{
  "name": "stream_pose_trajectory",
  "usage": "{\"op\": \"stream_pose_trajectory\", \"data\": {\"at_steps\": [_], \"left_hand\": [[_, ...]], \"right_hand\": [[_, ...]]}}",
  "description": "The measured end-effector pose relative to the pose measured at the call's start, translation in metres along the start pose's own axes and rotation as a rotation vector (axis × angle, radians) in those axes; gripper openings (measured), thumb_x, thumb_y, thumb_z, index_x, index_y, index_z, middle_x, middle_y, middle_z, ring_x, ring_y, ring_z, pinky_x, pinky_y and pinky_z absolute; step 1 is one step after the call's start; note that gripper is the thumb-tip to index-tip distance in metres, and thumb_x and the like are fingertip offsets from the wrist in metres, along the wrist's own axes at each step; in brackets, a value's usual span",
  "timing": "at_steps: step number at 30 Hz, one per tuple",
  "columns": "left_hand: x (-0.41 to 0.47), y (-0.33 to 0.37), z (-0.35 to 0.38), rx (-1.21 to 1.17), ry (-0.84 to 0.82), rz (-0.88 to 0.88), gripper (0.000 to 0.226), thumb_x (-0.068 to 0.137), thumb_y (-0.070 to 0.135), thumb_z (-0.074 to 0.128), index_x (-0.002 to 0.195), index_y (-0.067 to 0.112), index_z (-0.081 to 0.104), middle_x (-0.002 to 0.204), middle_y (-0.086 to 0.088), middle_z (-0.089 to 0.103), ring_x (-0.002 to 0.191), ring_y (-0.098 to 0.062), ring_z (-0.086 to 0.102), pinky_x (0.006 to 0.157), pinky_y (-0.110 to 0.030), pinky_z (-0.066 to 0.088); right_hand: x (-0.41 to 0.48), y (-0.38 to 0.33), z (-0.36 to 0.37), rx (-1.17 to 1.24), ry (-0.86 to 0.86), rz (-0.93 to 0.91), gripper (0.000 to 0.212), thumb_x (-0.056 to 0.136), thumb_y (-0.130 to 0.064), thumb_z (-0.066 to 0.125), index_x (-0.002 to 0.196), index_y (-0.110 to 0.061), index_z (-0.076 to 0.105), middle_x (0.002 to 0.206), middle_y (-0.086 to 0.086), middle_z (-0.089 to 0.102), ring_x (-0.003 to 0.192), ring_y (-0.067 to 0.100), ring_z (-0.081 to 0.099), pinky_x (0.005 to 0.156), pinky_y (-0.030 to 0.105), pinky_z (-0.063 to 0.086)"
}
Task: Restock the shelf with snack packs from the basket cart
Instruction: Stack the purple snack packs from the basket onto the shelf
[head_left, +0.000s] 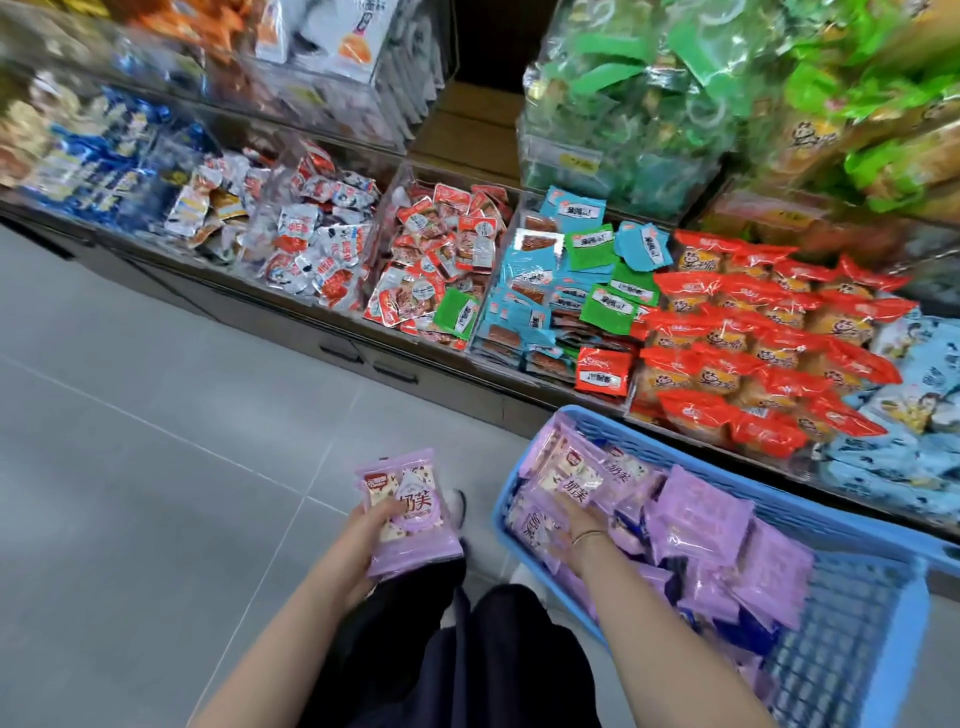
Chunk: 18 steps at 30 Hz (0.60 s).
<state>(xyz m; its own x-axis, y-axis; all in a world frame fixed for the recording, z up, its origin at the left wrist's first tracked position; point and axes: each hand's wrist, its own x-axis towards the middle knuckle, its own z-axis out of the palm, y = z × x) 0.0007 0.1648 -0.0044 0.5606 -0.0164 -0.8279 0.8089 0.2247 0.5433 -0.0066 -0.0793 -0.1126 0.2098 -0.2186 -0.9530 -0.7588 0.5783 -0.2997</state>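
A blue plastic basket cart (862, 525) stands at the lower right, filled with several purple snack packs (698, 522). My left hand (371, 522) grips a small stack of purple packs (408, 512) over the floor, left of the basket. Inside the basket's near left corner, my right hand (584, 517) reaches among the packs and holds one purple pack (569, 480), tilted upward; its fingers are mostly hidden by packs. The shelf (415, 364) runs diagonally across the middle, with clear bins of red, white, teal and green packs.
Orange-red packs (753, 353) and pale blue packs (914, 410) fill the shelf section right above the basket. Upper bins hold green packs (649, 104). Grey tiled floor (130, 467) spreads to the left. My dark trousers and shoes are below the hands.
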Motion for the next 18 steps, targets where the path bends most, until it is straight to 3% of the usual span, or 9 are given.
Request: {"op": "stream_pose_trajectory", "data": {"at_steps": [4, 7, 9, 11, 13, 15, 18], "left_hand": [[0.002, 0.001, 0.001, 0.005, 0.009, -0.003, 0.015, 0.093, 0.004, 0.046, 0.098, 0.007, 0.060, 0.075, -0.009, 0.074, 0.057, -0.020, 0.070, 0.042, -0.023, 0.050], [0.005, 0.001, 0.004, 0.006, 0.008, -0.015, 0.014, 0.092, 0.004, 0.048, 0.098, 0.007, 0.060, 0.076, -0.009, 0.074, 0.057, -0.020, 0.070, 0.042, -0.023, 0.051], [0.009, 0.001, 0.006, 0.022, 0.007, -0.019, 0.015, 0.090, 0.005, 0.049, 0.099, 0.007, 0.061, 0.076, -0.009, 0.074, 0.057, -0.021, 0.070, 0.043, -0.024, 0.051], [0.013, 0.003, 0.010, 0.062, 0.011, -0.021, 0.016, 0.089, 0.006, 0.050, 0.100, 0.008, 0.062, 0.078, -0.009, 0.075, 0.059, -0.022, 0.070, 0.043, -0.024, 0.051], [0.017, 0.004, 0.016, 0.110, 0.015, -0.034, 0.017, 0.088, 0.007, 0.051, 0.102, 0.009, 0.061, 0.080, -0.010, 0.075, 0.061, -0.023, 0.071, 0.045, -0.026, 0.052], [0.021, 0.004, 0.022, 0.149, 0.013, -0.032, 0.019, 0.088, 0.008, 0.053, 0.106, 0.009, 0.061, 0.084, -0.011, 0.075, 0.068, -0.026, 0.071, 0.054, -0.032, 0.055], [0.026, 0.003, 0.038, 0.249, -0.007, 0.004, 0.026, 0.089, 0.012, 0.054, 0.114, 0.005, 0.059, 0.103, -0.017, 0.072, 0.093, -0.033, 0.068, 0.086, -0.049, 0.054]], "right_hand": [[0.006, 0.003, 0.006, 0.033, 0.003, 0.004, 0.039, 0.088, -0.016, 0.061, 0.123, -0.007, 0.047, 0.111, 0.008, 0.049, 0.094, 0.024, 0.049, 0.063, 0.030, 0.047], [0.003, 0.001, 0.001, 0.129, 0.091, -0.036, 0.051, 0.081, -0.014, 0.071, 0.125, -0.007, 0.046, 0.112, 0.011, 0.052, 0.072, 0.021, 0.049, 0.045, 0.023, 0.050], [-0.003, -0.001, -0.008, 0.114, 0.076, -0.026, 0.057, 0.083, -0.018, 0.069, 0.132, -0.007, 0.044, 0.118, 0.013, 0.052, 0.063, 0.016, 0.044, 0.045, 0.020, 0.049], [-0.015, -0.002, -0.020, 0.135, -0.003, 0.001, 0.050, 0.088, -0.024, 0.064, 0.133, -0.011, 0.047, 0.102, 0.010, 0.055, 0.062, 0.015, 0.042, 0.054, 0.023, 0.047], [-0.033, -0.003, -0.031, 0.109, -0.122, 0.007, 0.041, 0.088, -0.029, 0.063, 0.126, -0.017, 0.053, 0.082, 0.004, 0.054, 0.060, 0.013, 0.044, 0.051, 0.021, 0.043], [-0.056, -0.005, -0.035, 0.052, -0.302, -0.033, 0.041, 0.084, -0.033, 0.064, 0.121, -0.017, 0.057, 0.077, 0.001, 0.054, 0.054, 0.011, 0.044, 0.045, 0.019, 0.039], [-0.088, -0.007, -0.026, -0.104, -0.498, -0.110, 0.037, 0.085, -0.035, 0.061, 0.115, -0.013, 0.061, 0.082, 0.002, 0.054, 0.053, 0.010, 0.044, 0.050, 0.021, 0.043]]}}
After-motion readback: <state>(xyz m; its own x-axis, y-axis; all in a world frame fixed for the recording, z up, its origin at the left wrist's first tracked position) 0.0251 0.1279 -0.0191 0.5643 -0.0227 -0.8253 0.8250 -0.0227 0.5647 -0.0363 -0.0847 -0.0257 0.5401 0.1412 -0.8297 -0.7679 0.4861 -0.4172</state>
